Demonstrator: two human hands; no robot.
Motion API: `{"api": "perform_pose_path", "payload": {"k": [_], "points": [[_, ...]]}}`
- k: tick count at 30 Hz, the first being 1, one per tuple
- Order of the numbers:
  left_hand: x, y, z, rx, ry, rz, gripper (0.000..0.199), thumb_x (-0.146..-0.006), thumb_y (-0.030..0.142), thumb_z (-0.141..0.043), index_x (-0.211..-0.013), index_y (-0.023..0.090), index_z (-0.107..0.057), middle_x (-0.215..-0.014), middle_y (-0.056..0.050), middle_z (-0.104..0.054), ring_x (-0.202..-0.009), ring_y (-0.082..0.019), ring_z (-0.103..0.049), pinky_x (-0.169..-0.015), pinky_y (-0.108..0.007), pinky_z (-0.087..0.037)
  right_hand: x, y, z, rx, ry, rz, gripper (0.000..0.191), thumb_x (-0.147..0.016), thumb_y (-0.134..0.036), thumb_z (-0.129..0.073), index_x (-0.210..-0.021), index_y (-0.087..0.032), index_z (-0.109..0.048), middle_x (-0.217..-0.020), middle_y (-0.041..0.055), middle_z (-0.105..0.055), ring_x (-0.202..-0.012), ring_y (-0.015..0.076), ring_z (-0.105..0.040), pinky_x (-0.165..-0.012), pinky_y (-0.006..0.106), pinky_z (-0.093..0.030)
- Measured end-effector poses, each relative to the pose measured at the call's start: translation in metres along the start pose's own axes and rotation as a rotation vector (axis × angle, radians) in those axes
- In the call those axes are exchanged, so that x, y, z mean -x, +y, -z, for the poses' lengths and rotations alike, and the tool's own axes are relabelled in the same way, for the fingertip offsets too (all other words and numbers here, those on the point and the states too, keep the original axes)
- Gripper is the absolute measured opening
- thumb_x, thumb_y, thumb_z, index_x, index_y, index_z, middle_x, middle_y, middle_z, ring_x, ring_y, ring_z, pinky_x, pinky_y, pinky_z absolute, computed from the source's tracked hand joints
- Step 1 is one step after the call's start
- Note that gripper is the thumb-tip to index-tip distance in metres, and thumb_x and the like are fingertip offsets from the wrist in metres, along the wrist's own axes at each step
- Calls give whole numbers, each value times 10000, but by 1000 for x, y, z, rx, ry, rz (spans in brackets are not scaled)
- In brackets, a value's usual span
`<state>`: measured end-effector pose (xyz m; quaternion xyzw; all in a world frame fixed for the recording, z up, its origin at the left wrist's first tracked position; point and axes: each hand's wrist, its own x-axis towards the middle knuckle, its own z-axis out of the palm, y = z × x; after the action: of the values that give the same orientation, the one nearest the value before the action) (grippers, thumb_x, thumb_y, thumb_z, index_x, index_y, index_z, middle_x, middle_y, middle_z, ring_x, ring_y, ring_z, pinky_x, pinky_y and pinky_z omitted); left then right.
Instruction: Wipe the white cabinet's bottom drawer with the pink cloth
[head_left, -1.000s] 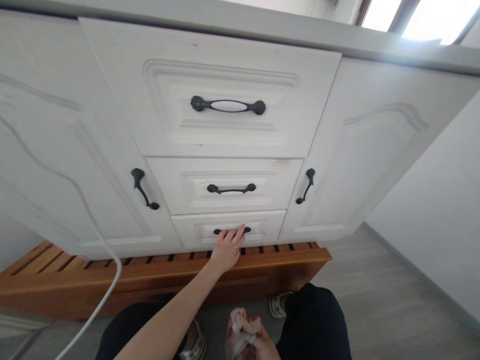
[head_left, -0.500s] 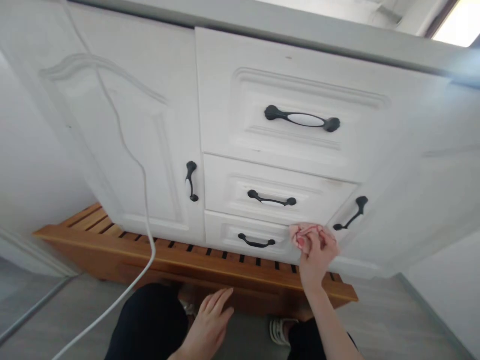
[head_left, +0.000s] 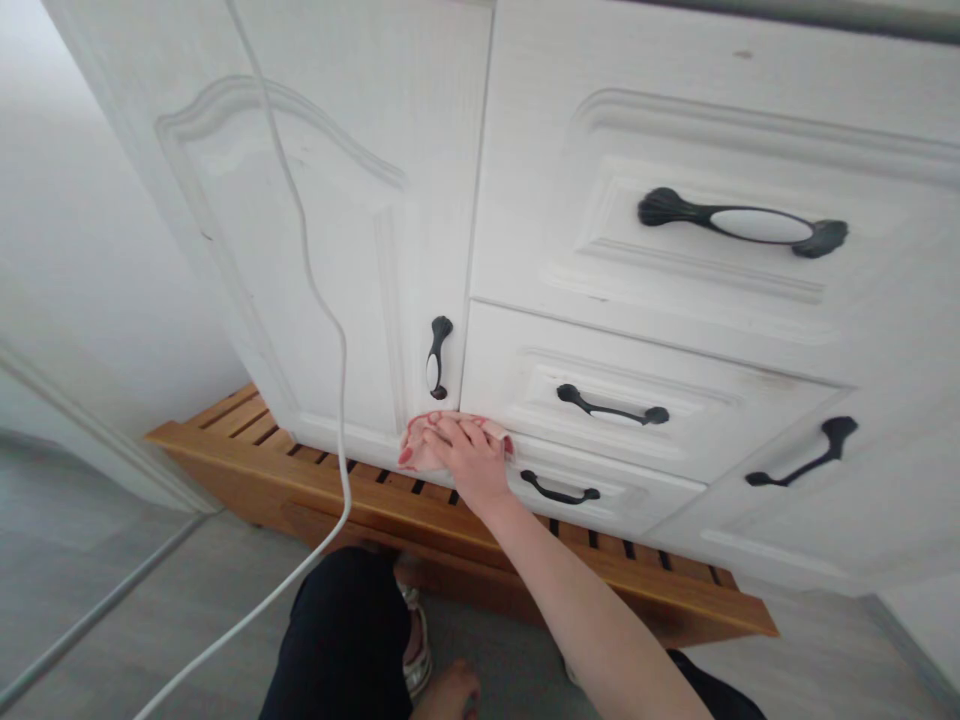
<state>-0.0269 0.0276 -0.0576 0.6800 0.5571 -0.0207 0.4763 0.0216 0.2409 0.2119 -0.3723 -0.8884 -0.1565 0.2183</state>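
My right hand [head_left: 474,462] presses a pink cloth [head_left: 420,447] against the white cabinet front. The cloth spreads under my fingers and sticks out on both sides of them. It lies over the seam between the left door [head_left: 330,330] and the drawers, just below the door's black and white handle [head_left: 437,358]. Right beside the hand is the black handle [head_left: 560,490] of the lowest drawer. Low at the bottom edge, near my knee, my left hand [head_left: 454,690] shows only in part, blurred, and its fingers cannot be made out.
A slatted wooden bench [head_left: 247,470] runs along the cabinet's foot. In front of the left door hangs a white cable [head_left: 343,400], which slants down to the lower left. The middle drawer handle [head_left: 611,408] and right door handle [head_left: 802,455] stick out.
My right hand has moved left with the cloth, from the lowest drawer's right end to its left end. My left hand has dropped lower. The view has shifted left and closer.
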Motion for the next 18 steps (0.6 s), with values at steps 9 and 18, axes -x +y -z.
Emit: {"api": "perform_pose_path", "payload": {"k": [9,18], "points": [[5,-2,1,23,38,95,335,-764,170,-552,-1071,250,-660,-1156,-38,-683,-1091,-191,-632,-900,-272,-449,20,28,-13,44,-241,506,298,-982,-154,-410,-1217,-208,-586,-1437,30,-554,-1333,175,-444,-919,347,-458],[-3,-12,-8,-37,-21,70,324,-811,162,-524,-1102,245,-639,-1159,-32,-687,-1084,-162,-630,-899,-221,-435,43,67,39,120,-175,482,297,-1011,-220,-373,-1230,-246,-572,-1429,1,-551,-1269,184,-447,-912,367,-412]]}}
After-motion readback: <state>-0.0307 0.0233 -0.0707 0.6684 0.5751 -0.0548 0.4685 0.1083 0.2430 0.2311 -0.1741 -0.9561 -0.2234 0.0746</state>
